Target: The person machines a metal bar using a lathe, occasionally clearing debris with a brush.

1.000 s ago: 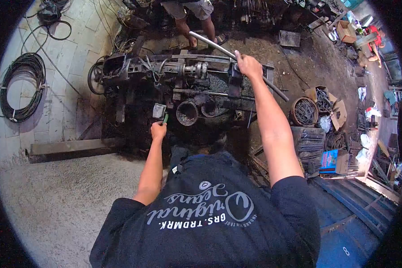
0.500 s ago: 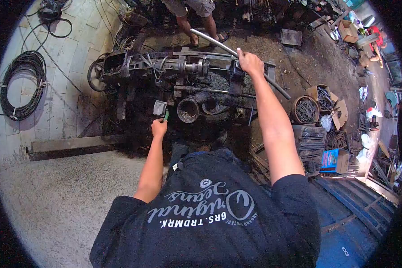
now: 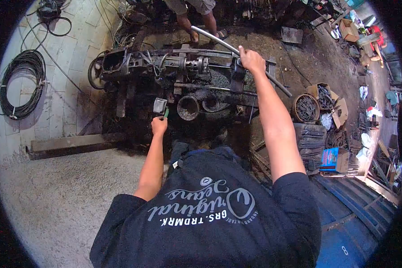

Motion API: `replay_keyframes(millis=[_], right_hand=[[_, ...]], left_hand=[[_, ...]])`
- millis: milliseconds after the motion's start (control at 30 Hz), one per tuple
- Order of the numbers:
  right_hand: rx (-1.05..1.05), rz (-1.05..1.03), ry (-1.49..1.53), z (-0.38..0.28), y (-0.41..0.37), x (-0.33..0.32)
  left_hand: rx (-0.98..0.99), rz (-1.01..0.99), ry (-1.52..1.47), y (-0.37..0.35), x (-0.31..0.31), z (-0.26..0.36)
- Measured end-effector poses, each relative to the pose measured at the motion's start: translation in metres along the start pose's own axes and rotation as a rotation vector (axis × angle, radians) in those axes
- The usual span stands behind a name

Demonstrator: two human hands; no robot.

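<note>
A long metal bar [image 3: 214, 39] slants across the right part of a dark, greasy lathe-like machine [image 3: 140, 62]. My right hand [image 3: 253, 61] is wrapped round this bar near its middle, thumb up. Lower left, my left hand [image 3: 159, 126] is closed round a green handle [image 3: 166, 112]. Just beyond those fingers is a small grey metal box [image 3: 160, 105]. To the right of it, a round open-ended metal pot [image 3: 188, 108] sits below the machine. Between my hands, the machine's round metal chuck [image 3: 202, 64] shows distinct slots. Metal shavings [image 3: 216, 79] lie heaped beneath the rails.
Another person's legs [image 3: 195, 18] stand behind the machine. To the right are a round basket of metal parts [image 3: 306, 109], a cardboard box [image 3: 326, 96] and stacked dark bars [image 3: 311, 142]. A coiled black cable [image 3: 23, 85] and a long beam [image 3: 76, 144] lie left.
The chuck looked smooth before; its slots now show clearly. My right hand and the bar have shifted slightly right. The left hand keeps nearly the same place.
</note>
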State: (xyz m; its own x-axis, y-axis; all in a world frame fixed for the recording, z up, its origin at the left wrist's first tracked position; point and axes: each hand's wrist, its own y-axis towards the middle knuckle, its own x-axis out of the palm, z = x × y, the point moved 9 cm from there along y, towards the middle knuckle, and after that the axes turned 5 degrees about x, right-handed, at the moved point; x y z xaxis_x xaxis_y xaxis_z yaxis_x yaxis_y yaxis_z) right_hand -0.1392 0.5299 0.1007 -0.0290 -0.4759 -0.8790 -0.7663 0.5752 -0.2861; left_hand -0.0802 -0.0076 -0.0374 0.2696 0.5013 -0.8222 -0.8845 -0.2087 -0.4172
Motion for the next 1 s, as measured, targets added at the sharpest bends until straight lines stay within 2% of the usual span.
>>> replay_keyframes(millis=[700, 833, 1000], right_hand=[[0.048, -0.057, -0.009, 0.003, -0.003, -0.001], [-0.001, 0.027, 0.016, 0.002, -0.002, -0.005], [0.024, -0.004, 0.008, 0.005, -0.001, -0.001]], left_hand=[[0.004, 0.018, 0.069, -0.005, -0.003, 0.004], [0.006, 0.035, 0.061, -0.008, -0.004, 0.006], [-0.011, 0.014, 0.053, -0.007, -0.002, 0.003]])
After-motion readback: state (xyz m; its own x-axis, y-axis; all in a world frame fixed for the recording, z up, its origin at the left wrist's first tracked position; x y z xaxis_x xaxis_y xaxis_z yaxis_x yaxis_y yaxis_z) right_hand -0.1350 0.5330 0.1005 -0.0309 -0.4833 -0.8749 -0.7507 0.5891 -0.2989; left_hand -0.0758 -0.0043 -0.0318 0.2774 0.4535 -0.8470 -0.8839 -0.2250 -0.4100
